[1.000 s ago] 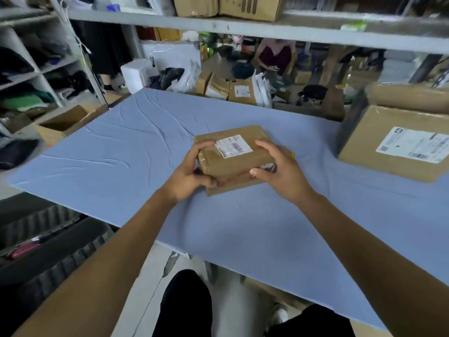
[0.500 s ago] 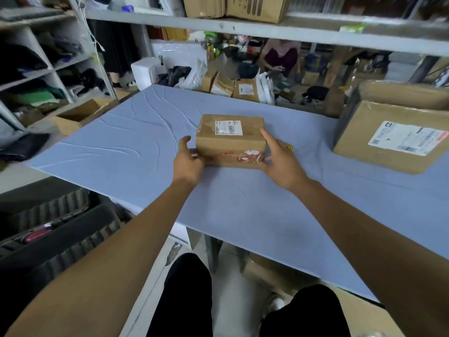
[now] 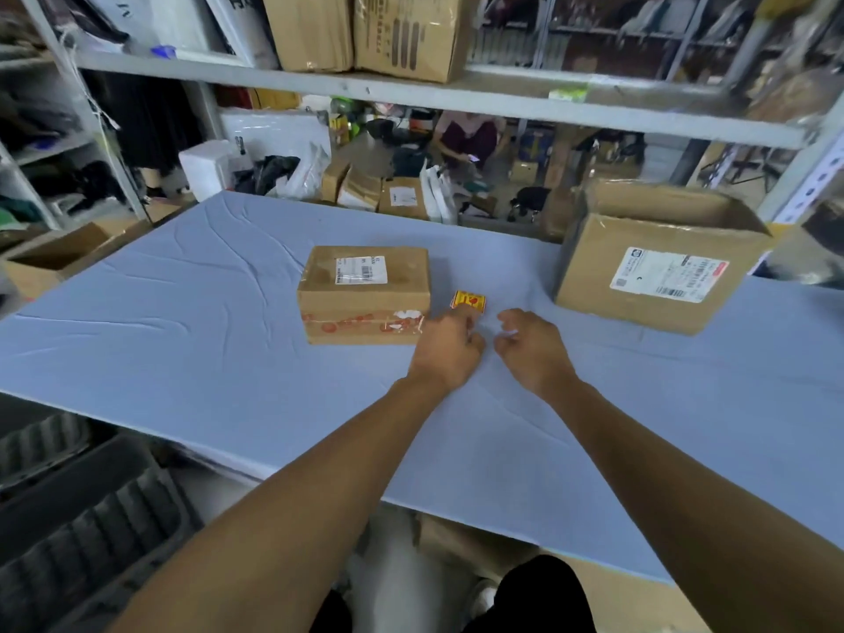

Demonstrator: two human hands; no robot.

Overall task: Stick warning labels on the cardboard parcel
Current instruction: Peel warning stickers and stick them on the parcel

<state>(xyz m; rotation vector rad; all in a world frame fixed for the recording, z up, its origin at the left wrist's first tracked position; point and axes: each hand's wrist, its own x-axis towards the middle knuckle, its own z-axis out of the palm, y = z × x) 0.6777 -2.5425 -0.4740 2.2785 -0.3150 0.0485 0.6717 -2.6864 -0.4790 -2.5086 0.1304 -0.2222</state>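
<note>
Head view: the parcel [image 3: 364,294] sits flat on the blue table [image 3: 182,358], untouched. Just to its right, my left hand [image 3: 450,349] puts a fingertip on the yellow labels [image 3: 468,300]; my right hand [image 3: 532,347] hovers loosely curled, holding nothing. I'd pin the stack, peel one label cleanly by its corner, then press it onto a bare face.

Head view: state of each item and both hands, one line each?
small parcel: closed, taped, flat on table, untouched
yellow warning labels: on table right of parcel, left fingertip on them
big box: top flaps open, unheld
left hand: reaching the labels, no grip
right hand: curled, empty
</note>
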